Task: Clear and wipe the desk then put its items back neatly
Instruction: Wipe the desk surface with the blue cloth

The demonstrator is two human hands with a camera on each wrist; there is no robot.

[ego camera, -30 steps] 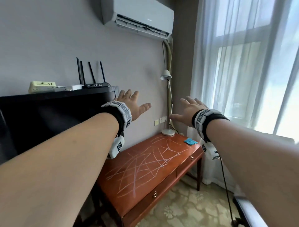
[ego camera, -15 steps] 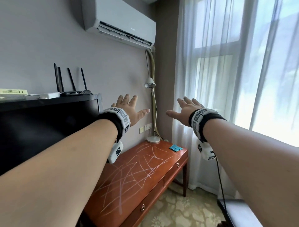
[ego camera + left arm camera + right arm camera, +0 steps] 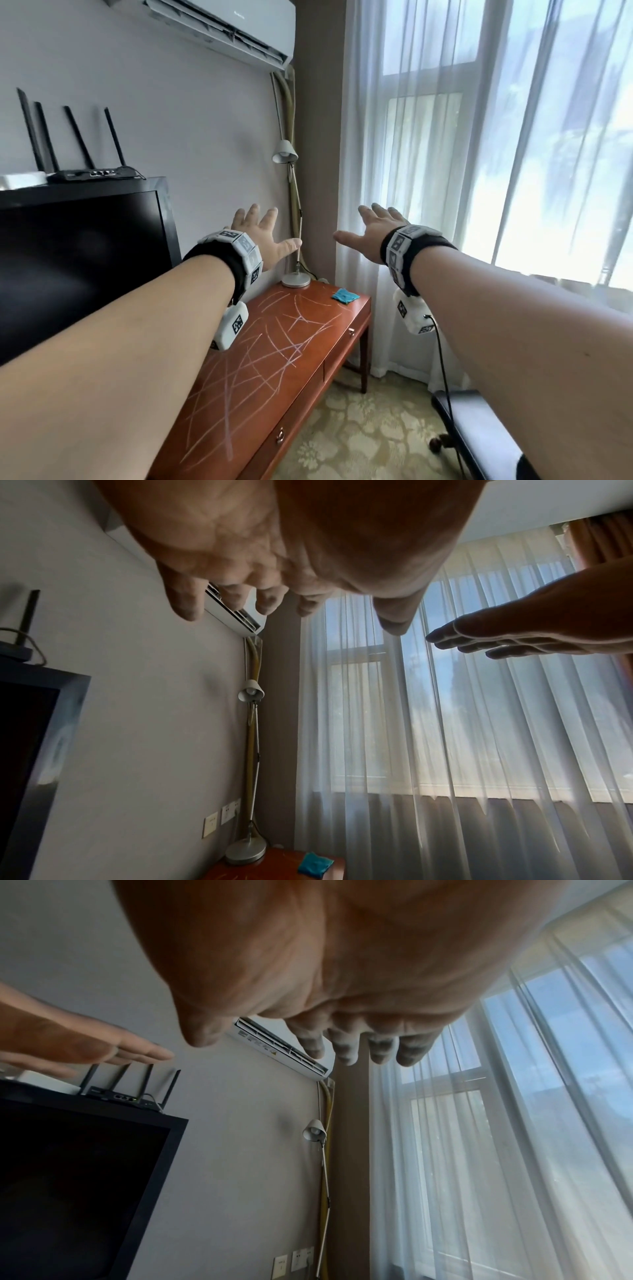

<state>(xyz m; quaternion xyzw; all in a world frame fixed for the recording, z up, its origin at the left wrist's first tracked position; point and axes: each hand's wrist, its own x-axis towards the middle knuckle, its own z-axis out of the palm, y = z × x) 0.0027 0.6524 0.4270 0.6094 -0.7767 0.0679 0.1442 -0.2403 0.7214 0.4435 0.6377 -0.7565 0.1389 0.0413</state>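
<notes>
A reddish wooden desk (image 3: pixel 274 370) stands against the wall, its top streaked with pale scribbled lines. At its far end stand a silver desk lamp (image 3: pixel 295 279) and a small blue cloth (image 3: pixel 345 295), also seen as the lamp (image 3: pixel 245 852) and the cloth (image 3: pixel 314 867) in the left wrist view. My left hand (image 3: pixel 263 236) and right hand (image 3: pixel 368 236) are stretched out in the air above the desk, palms down, fingers spread and straight, holding nothing. The left hand (image 3: pixel 274 588) and the right hand (image 3: pixel 325 1015) fill the tops of their wrist views.
A black television (image 3: pixel 78 267) stands left of the desk with a router (image 3: pixel 92 173) on top. An air conditioner (image 3: pixel 222 24) hangs high on the wall. Sheer curtains (image 3: pixel 428 171) cover the window at right. A dark bench (image 3: pixel 479 435) sits on the patterned carpet (image 3: pixel 359 438).
The head view has swung left to right and the desk's far end has shifted. Both arms stay stretched out with spread fingers.
</notes>
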